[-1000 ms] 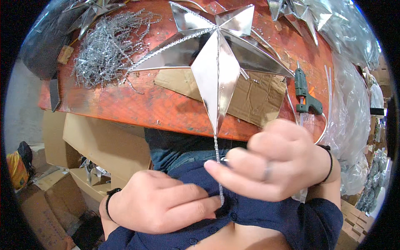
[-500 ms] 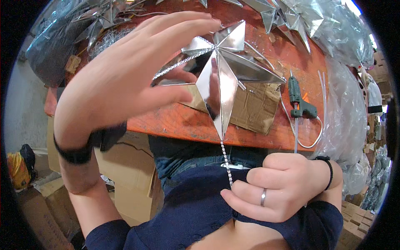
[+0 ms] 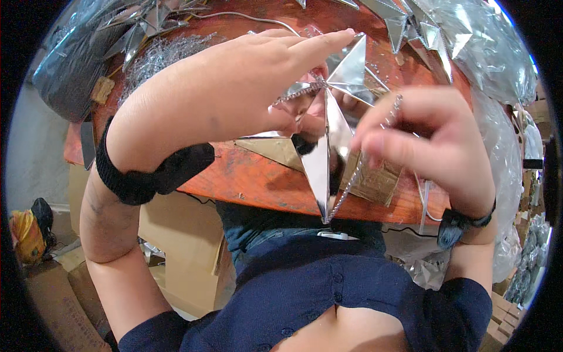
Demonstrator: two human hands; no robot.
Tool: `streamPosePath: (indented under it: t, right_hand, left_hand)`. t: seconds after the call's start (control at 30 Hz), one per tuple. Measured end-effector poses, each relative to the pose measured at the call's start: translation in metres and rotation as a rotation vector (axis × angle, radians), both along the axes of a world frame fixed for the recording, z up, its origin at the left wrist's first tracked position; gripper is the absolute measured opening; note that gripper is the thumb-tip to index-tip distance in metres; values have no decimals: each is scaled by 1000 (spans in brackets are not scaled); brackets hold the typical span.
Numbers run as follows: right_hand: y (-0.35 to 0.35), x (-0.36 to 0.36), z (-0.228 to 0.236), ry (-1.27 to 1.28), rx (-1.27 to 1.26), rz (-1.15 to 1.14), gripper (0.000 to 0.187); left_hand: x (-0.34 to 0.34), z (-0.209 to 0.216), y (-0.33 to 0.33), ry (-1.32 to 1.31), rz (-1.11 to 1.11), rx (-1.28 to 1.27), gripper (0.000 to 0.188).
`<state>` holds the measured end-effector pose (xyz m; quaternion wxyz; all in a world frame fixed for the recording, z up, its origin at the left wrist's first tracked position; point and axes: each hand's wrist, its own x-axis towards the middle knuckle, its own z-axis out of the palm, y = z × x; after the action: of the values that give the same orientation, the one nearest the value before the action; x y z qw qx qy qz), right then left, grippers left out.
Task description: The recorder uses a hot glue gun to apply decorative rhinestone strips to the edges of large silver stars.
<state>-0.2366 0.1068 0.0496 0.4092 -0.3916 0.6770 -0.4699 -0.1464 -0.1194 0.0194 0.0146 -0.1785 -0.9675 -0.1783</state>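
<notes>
A silver mirror-faced star ornament [image 3: 317,176] is tilted up over the table's near part, its long point toward me. My left hand [image 3: 223,88] holds it by the left side, thumb low and fingers reaching across the top; part of the star is hidden behind them. A line of small rhinestones runs along the star's left arm to its centre. From the lower tip a rhinestone chain [image 3: 352,179] rises along the right edge. My right hand [image 3: 431,132], slightly blurred, pinches this chain, and its end sticks up past the fingers.
The red wooden table [image 3: 258,182] carries a piece of brown cardboard [image 3: 375,182] under the star. More silver stars [image 3: 404,23] lie at the back, beside clear plastic wrapping [image 3: 489,47]. A white cable and glue stick [image 3: 425,202] show below my right wrist. Cardboard boxes [image 3: 182,234] stand below.
My right hand has risen from near my chest to the star's right side, bringing the chain up with it. The star and left hand have shifted slightly right. The glue gun is now hidden.
</notes>
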Motion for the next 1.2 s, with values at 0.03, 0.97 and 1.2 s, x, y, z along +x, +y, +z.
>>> streamPosePath:
  t: [0.03, 0.97, 1.2]
  right_hand:
    - [-5, -9, -8, 18, -48, 6, 14]
    - [-36, -15, -34, 684, -207, 79, 16]
    - [-33, -28, -46, 417, -201, -3, 14]
  left_hand:
    - [1, 1, 3, -1, 16, 24, 91]
    - [11, -7, 19, 282, 95, 162, 49]
    - [10, -2, 26, 224, 154, 128, 46]
